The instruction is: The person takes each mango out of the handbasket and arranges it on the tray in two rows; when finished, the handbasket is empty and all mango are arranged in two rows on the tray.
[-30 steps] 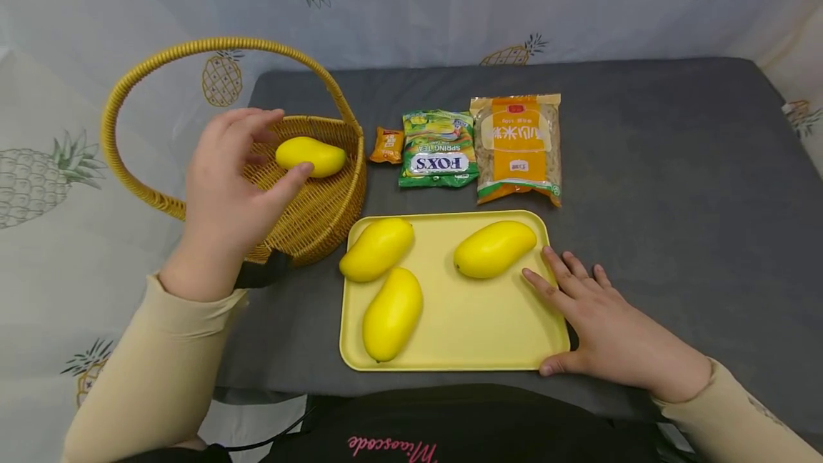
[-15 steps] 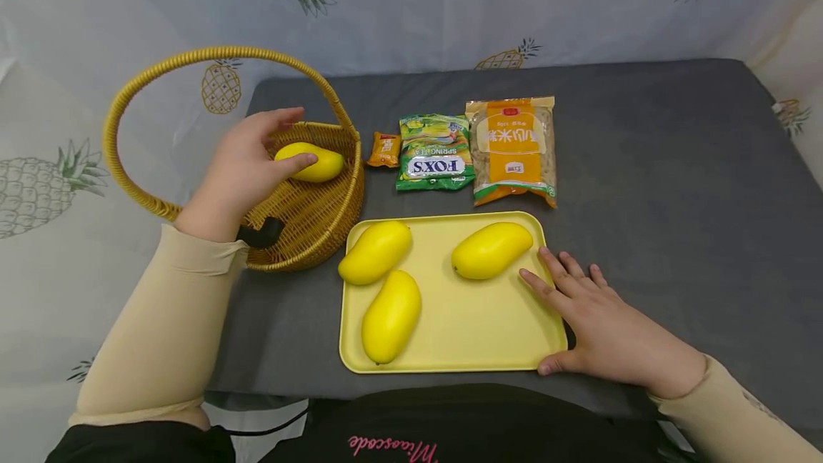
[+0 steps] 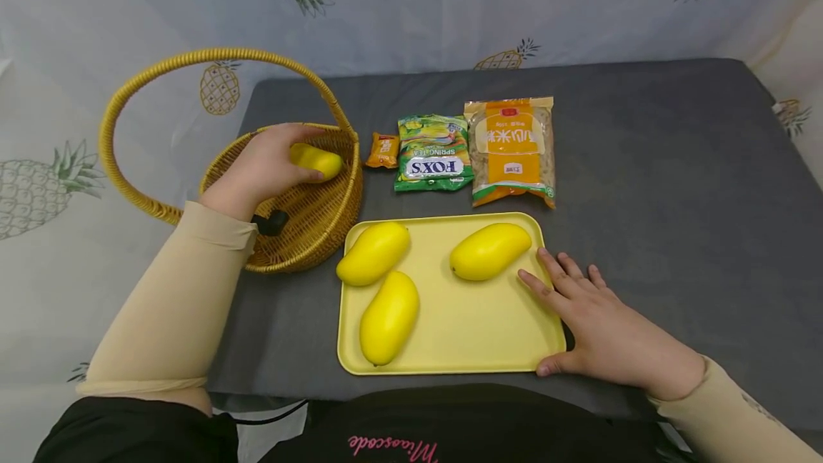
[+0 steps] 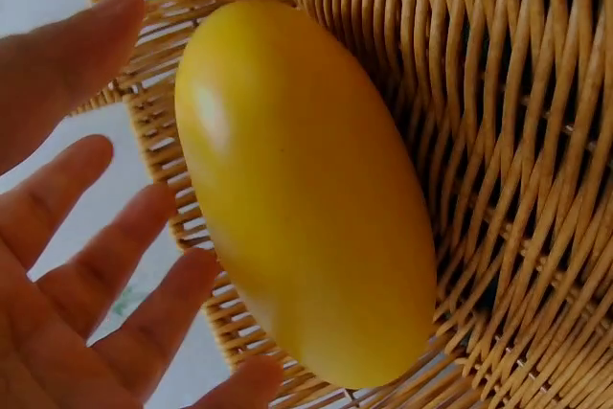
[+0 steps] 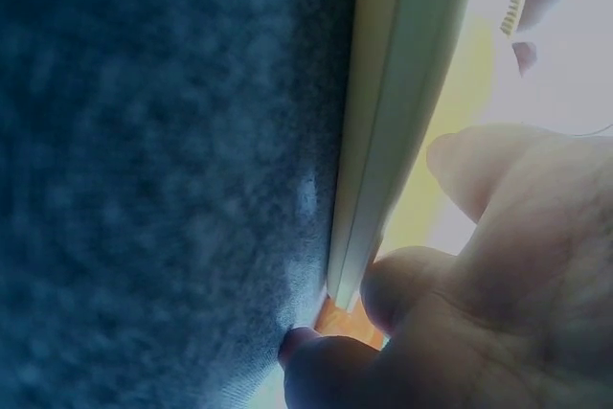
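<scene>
Inside the yellow wicker basket (image 3: 321, 234), a yellow mango (image 3: 316, 161) lies against the far wall. My left hand (image 3: 266, 163) reaches down over it, thumb on the near side. In the left wrist view the mango (image 4: 306, 198) fills the middle, and the spread fingers (image 4: 124, 265) stand along its side, not closed round it. My right hand (image 3: 594, 327) rests with spread fingers at the right edge of the pale yellow tray (image 3: 476, 349). Three mangoes lie on that tray: one at upper left (image 3: 373, 254), one at lower left (image 3: 388, 319) and one at upper right (image 3: 491, 251).
Behind the tray, in a row on the grey tablecloth (image 3: 656, 184), lie a small orange packet (image 3: 383, 151), a green FOX'S candy bag (image 3: 434, 152) and a larger orange-and-clear food bag (image 3: 511, 151). The basket's tall handle (image 3: 225, 54) arches over the left forearm.
My left hand has moved forward and down into the basket, closer over the mango. The view has shifted slightly. My right hand stays at the tray's edge.
</scene>
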The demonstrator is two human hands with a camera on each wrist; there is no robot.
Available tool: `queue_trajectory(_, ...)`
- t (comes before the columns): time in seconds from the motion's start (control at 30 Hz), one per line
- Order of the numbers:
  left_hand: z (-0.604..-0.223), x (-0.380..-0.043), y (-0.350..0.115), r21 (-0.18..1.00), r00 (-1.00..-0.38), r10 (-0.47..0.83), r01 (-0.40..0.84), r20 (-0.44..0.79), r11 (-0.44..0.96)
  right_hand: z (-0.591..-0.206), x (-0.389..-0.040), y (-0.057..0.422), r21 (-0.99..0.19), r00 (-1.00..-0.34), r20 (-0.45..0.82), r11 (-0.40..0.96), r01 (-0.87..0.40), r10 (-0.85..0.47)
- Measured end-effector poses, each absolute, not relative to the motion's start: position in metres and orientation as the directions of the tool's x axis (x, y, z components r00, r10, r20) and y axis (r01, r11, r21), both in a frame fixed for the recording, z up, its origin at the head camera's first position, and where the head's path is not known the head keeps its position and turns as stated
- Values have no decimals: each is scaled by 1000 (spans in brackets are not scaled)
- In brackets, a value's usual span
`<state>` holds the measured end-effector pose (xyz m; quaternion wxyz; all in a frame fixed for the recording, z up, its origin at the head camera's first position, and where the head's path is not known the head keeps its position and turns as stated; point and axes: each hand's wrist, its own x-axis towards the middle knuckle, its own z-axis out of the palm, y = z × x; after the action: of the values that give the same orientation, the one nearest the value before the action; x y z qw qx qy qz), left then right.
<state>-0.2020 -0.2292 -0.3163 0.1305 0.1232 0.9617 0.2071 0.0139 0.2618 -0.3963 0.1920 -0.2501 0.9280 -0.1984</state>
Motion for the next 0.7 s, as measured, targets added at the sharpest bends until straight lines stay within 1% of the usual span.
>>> queue_trajectory(0.33, -325, -213, -232, 332, -906, 315, 215, -284, 918, -397, 14, 262, -473, -803, -261, 796, -377, -536)
queue_trajectory(0.47, -326, -214, -232, 300, -906, 312, 224, -287, 927, -397, 14, 261, -471, -804, -260, 797, -379, -536)
queue_trajectory(0.7, -326, -213, -235, 282, -906, 315, 235, -284, 930, -396, 15, 261, -482, -804, -266, 796, -366, -531)
